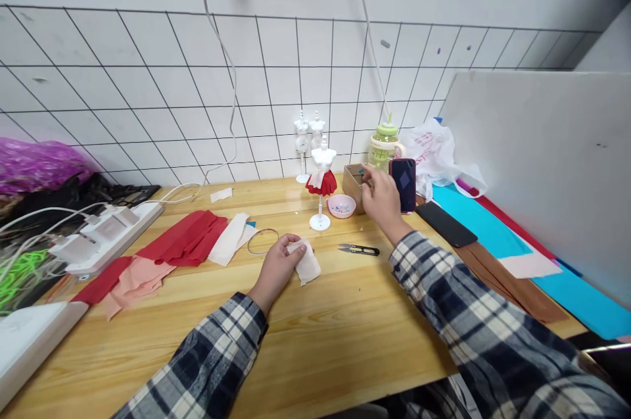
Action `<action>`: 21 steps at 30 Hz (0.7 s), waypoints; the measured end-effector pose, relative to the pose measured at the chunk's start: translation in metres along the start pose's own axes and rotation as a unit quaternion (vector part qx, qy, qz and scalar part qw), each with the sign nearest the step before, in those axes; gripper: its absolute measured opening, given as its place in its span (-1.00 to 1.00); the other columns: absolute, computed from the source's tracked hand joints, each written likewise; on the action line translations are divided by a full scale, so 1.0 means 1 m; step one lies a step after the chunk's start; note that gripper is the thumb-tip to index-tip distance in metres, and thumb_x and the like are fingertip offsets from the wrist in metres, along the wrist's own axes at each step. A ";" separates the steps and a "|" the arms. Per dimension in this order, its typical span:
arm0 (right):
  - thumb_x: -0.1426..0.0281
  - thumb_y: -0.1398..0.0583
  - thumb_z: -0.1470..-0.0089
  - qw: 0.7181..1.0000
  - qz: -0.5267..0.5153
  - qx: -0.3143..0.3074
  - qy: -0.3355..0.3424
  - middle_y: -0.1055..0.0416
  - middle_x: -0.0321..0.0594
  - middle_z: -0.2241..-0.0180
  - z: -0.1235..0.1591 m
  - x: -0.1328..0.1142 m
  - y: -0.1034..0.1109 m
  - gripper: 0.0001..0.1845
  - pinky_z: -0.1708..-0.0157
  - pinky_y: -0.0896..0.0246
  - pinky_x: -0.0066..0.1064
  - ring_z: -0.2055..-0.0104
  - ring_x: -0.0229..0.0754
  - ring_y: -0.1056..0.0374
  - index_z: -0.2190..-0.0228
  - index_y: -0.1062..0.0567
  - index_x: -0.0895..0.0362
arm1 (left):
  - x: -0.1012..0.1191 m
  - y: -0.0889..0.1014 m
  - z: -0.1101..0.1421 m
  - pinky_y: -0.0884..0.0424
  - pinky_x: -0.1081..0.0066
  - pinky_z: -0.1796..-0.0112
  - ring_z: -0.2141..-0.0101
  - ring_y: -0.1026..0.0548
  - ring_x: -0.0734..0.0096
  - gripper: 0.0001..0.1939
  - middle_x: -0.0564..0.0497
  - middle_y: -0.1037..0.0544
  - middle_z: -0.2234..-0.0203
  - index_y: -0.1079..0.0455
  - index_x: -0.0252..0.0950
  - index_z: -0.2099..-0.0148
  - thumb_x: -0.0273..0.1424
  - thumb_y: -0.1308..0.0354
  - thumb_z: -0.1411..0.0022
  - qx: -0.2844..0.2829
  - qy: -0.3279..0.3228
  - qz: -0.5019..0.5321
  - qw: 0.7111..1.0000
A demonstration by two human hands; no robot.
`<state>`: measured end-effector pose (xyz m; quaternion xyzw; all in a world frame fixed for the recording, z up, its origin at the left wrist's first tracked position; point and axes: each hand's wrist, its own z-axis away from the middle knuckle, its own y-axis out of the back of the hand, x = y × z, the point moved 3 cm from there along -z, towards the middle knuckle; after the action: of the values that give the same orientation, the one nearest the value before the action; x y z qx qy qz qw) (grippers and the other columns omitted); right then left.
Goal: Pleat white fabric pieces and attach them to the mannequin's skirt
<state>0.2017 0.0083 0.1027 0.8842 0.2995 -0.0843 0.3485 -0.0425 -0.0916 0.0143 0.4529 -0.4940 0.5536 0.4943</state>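
Note:
My left hand point(283, 262) pinches a small piece of white cloth point(308, 266) just above the table. My right hand point(382, 197) is at the small cardboard box point(351, 187), with its fingers bent together over the near side; whatever is between the fingertips cannot be made out. Between the hands and the wall stands a miniature white dress form point(323, 157), upright on a round base, wearing a red skirt point(321, 184) with a white cloth piece at its front. Beside it sits a pink bowl point(342, 215) of small beads. Black thread snips point(362, 250) lie nearer me.
Red cloth strips point(190, 241), white cloth point(227, 239) and a metal ring point(263, 242) lie left. A power strip point(113, 238) is further left. A phone point(404, 185) leans upright behind my right hand, near a green-lidded bottle point(386, 146). Blue fabric point(473, 215) lies right.

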 end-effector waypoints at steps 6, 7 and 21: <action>0.44 -0.09 -0.16 0.970 -0.216 -0.098 0.044 -0.46 -0.14 0.25 0.079 -0.054 -0.030 -0.76 0.14 -0.25 -0.25 0.20 -0.10 -0.35 0.13 -0.44 0.11 | 0.002 -0.001 0.003 -0.32 0.50 0.53 0.58 -0.43 0.46 -0.43 0.14 -0.49 0.53 -0.22 -0.24 -0.01 -0.18 -0.33 -0.01 -0.006 -0.008 -0.040 0.999; 0.42 -0.12 -0.15 0.960 -0.241 -0.138 0.037 -0.46 -0.15 0.23 0.088 -0.060 -0.034 -0.72 0.15 -0.25 -0.27 0.19 -0.11 -0.35 0.08 -0.42 0.11 | 0.003 -0.003 0.004 -0.28 0.52 0.55 0.60 -0.40 0.48 -0.40 0.16 -0.46 0.56 -0.22 -0.25 -0.06 -0.18 -0.32 -0.02 -0.022 -0.010 -0.061 0.998; 0.44 -0.18 0.00 0.855 -0.376 -0.307 -0.180 -0.37 -0.42 0.42 0.100 -0.049 -0.053 -0.49 0.35 -0.18 -0.44 0.44 -0.31 -0.27 -0.03 -0.27 0.07 | -0.001 -0.008 0.004 -0.31 0.45 0.38 0.44 -0.43 0.44 -0.32 0.08 -0.48 0.44 -0.21 -0.30 -0.23 -0.27 -0.28 -0.08 -0.081 -0.006 -0.094 0.992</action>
<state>0.1369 -0.0511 0.0160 0.5212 0.5520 -0.2707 0.5920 -0.0346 -0.0954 0.0147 0.4586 -0.4957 0.4603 0.5763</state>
